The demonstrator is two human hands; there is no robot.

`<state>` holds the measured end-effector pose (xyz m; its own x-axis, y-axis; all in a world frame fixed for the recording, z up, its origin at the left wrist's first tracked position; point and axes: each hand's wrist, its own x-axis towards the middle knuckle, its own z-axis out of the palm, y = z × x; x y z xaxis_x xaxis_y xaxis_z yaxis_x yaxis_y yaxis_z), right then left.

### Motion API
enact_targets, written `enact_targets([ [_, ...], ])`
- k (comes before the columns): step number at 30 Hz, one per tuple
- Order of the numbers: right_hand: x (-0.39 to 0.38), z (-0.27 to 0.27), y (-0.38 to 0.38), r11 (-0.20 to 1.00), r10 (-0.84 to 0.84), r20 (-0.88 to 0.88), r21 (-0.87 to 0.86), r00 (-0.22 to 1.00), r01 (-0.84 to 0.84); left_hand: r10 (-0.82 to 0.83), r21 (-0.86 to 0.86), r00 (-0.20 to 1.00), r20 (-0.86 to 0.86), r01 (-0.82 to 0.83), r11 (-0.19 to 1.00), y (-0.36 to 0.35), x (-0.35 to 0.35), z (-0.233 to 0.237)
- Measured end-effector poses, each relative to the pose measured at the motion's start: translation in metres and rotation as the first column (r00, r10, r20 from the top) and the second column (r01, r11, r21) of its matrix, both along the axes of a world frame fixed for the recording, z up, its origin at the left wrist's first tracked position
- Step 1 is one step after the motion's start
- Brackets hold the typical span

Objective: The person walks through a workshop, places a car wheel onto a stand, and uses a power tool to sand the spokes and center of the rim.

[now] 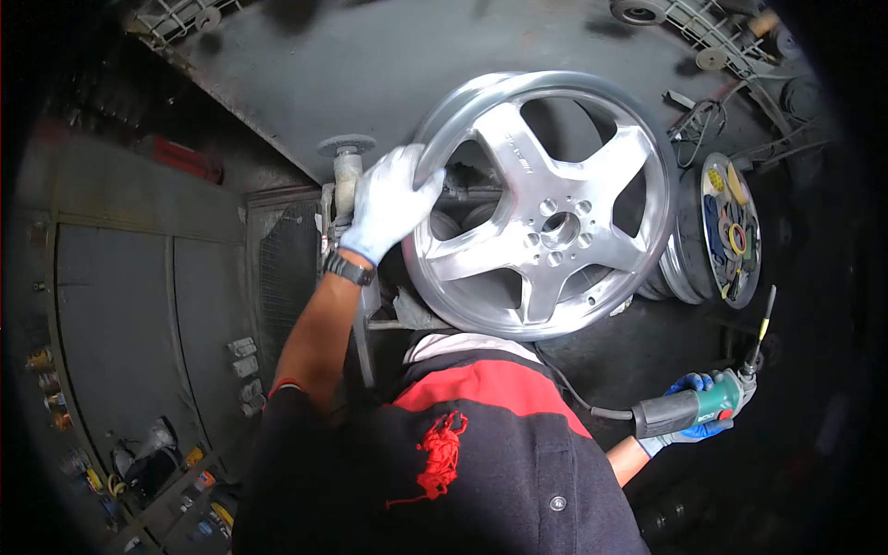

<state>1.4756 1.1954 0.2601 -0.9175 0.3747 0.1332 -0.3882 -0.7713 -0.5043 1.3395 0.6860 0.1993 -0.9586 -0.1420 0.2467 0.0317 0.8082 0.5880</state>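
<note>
A silver five-spoke alloy wheel (564, 185) stands tilted in front of me, its face bright and shiny. My left hand (393, 199), in a whitish glove, grips the wheel's left edge, with the thumb on the rim and the fingertips partly hidden. Low on the right, my right hand (689, 430), in a grey and blue glove, is wrapped around a green and grey angle grinder (712, 404). A long thin rod (766, 319) points up from the grinder's head, and a dark cord runs from its rear toward my waist.
Right of the wheel, a round tray (751, 217) of tapes and small tools rests on another wheel rim (680, 264). A spindle with a disc (346, 146) stands beside my left hand. Wire racks (708, 42) and loose cables lie at the upper right.
</note>
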Motion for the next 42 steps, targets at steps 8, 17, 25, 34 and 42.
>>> enact_targets([
  [8,0.018,-0.011,0.017,0.997,-0.079,0.027,-0.024,0.997,0.080,-0.077,-0.134,0.987,0.139,0.096,0.986,0.019,-0.058,0.037],
  [17,0.037,-0.024,0.027,0.987,-0.162,0.072,-0.002,0.984,0.163,0.069,0.189,0.974,0.217,-0.112,0.976,0.035,0.065,-0.029],
  [25,0.041,-0.048,0.064,0.990,-0.139,0.034,-0.019,0.990,0.139,0.068,-0.056,0.980,0.186,-0.058,0.997,0.011,0.002,-0.005],
  [34,0.088,-0.039,0.123,0.996,-0.043,0.138,0.078,0.990,0.032,0.171,-0.078,0.984,0.059,-0.166,0.983,0.051,-0.042,0.002],
  [42,0.125,-0.030,0.174,0.964,-0.261,0.155,0.099,0.953,0.248,0.529,0.191,0.828,0.188,-0.559,0.807,0.088,0.099,-0.094],
])
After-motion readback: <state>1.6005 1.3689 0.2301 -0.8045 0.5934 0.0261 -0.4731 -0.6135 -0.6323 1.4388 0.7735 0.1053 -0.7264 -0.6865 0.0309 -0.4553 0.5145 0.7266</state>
